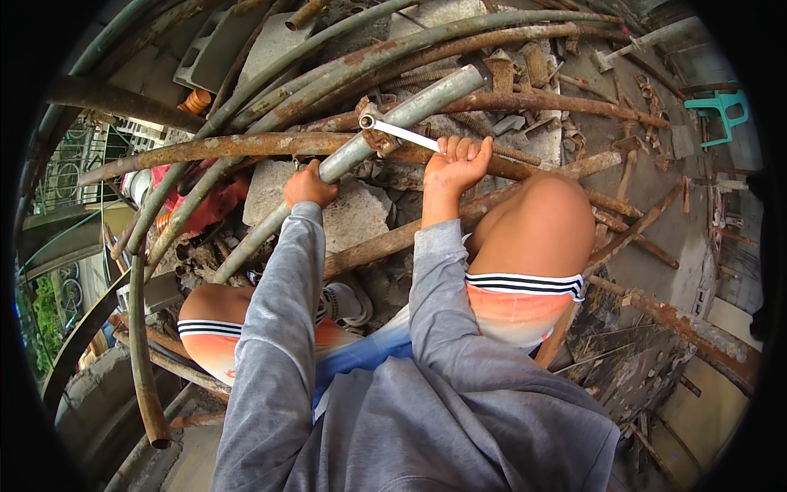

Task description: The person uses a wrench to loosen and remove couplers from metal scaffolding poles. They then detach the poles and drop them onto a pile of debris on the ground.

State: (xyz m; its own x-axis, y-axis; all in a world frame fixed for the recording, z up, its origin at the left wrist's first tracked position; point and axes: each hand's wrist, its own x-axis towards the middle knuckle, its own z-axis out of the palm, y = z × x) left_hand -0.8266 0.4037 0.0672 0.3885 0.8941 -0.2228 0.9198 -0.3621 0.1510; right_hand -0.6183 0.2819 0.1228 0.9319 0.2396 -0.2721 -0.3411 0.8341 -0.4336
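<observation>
My right hand [459,164] is closed round the handle of a silver wrench [407,135]. The ring end of the wrench sits at a nut on a rusty pipe clamp [379,141]. That clamp is fixed around a grey metal pipe [438,94], which slants from the lower left up to the right. Lower on the same pipe, my left hand [311,185] is closed against it, its fingers partly hidden behind the knuckles. A rusty pipe [238,146] crosses behind the grey pipe close to the clamp.
Several long curved pipes [361,61] lie across the far side. A broken concrete slab [352,215] lies below my hands. Hollow blocks [215,49] stand at the far left, a red plastic bag [215,201] at the left. A hammer [639,45] and a turquoise stool [721,115] are at the far right.
</observation>
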